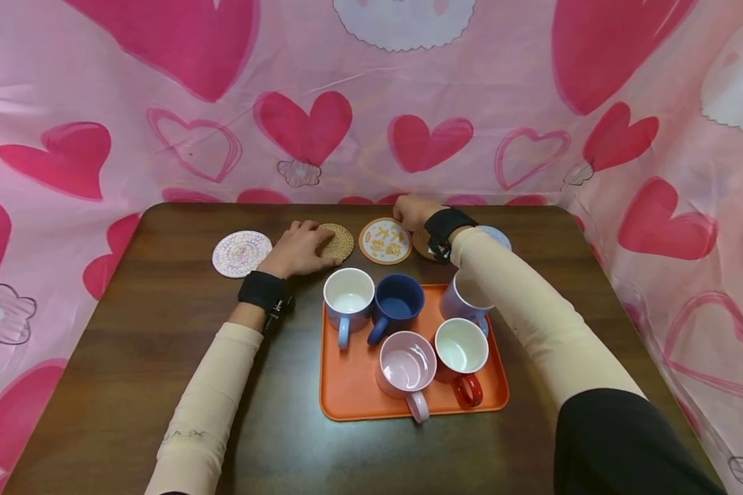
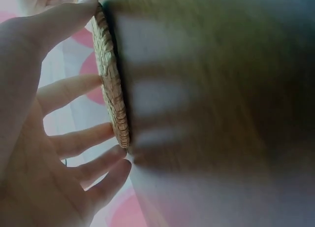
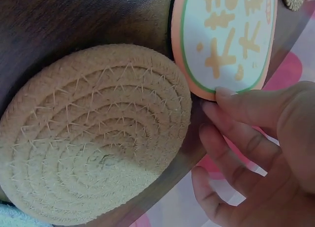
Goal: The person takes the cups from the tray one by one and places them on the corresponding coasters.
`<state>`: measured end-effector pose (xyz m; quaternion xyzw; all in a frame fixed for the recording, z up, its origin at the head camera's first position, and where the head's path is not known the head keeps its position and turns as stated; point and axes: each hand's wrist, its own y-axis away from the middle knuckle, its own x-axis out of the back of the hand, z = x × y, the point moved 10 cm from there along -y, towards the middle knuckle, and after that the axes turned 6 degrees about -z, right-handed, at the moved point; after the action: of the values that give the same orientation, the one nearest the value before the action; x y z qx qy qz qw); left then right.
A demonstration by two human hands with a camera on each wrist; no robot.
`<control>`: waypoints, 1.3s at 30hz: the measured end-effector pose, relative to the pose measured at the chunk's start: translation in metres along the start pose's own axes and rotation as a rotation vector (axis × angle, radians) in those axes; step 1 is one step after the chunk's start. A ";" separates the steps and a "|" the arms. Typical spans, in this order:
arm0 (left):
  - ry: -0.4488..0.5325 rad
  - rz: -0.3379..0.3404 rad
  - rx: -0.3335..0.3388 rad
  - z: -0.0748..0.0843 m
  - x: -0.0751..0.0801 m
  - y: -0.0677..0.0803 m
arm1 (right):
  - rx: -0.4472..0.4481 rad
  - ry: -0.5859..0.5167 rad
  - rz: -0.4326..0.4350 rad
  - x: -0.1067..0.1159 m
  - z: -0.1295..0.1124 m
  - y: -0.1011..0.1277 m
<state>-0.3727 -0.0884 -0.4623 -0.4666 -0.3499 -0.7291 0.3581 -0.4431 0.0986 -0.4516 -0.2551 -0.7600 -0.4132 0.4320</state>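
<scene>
At the back of the table, my left hand holds a woven straw coaster by its rim. In the left wrist view, the thumb is at one end of the straw coaster and the fingers spread along its edge. My right hand pinches the edge of a round printed coaster with an orange border. The right wrist view has the thumb on top of that printed coaster and fingertips at its rim. Beside it lies a tan coiled-rope coaster, partly hidden by the wrist in the head view.
An orange tray carries several mugs, including a navy mug, a pink mug and a red-handled mug. A speckled white coaster lies left; a pale blue coaster lies right. A heart-printed cloth hangs behind.
</scene>
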 end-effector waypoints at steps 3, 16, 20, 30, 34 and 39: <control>-0.013 0.005 0.008 0.001 0.000 -0.001 | 0.001 0.017 0.009 0.001 0.000 0.000; -0.016 0.018 0.014 0.003 -0.002 -0.007 | -0.035 0.021 -0.008 -0.005 0.004 -0.003; -0.012 0.021 0.013 0.004 0.000 -0.010 | -0.036 0.013 0.009 -0.004 0.005 -0.005; 0.066 0.057 0.045 -0.005 0.010 -0.004 | -0.041 0.179 0.044 0.012 0.003 0.006; 0.059 0.096 0.076 -0.020 0.035 0.014 | 0.027 0.189 0.101 0.039 0.003 0.034; 0.077 0.061 0.154 -0.060 0.052 0.055 | 0.039 0.029 0.135 0.052 0.039 0.093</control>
<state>-0.3673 -0.1766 -0.4236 -0.4197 -0.3765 -0.7061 0.4284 -0.4167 0.1827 -0.3795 -0.2912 -0.7426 -0.3719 0.4748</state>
